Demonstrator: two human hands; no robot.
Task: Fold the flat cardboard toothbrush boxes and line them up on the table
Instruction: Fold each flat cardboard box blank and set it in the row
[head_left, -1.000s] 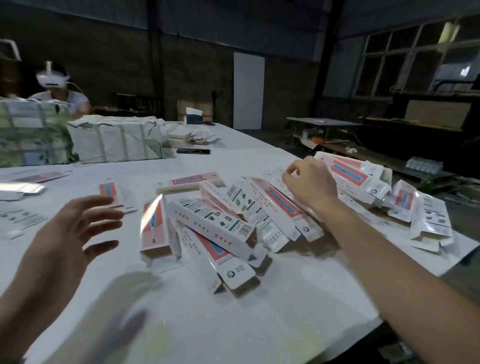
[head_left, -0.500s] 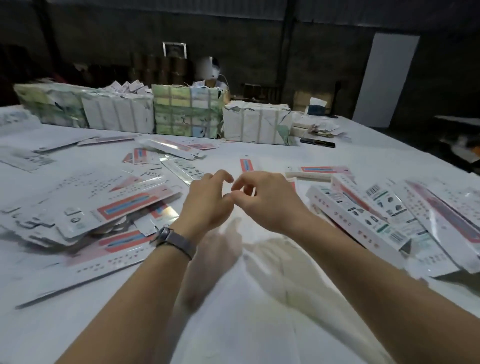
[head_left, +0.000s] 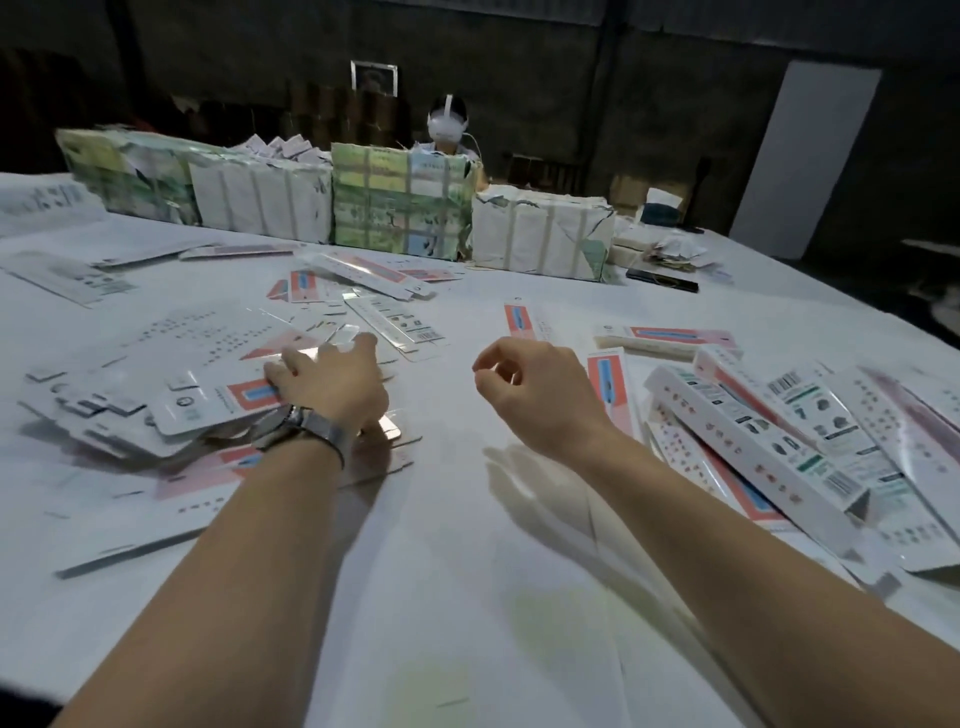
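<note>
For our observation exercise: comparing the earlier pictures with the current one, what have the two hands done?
The left hand moved left onto the pile of flat boxes, fingers now pressing its top sheet. The right hand drew apart from it and hangs loosely curled, empty. The folded boxes at right and the wrapped bundles behind look unmoved.

Left hand (head_left: 332, 387) spread flat; right hand (head_left: 535, 389) hovers, fingers (head_left: 485, 364) curled.
</note>
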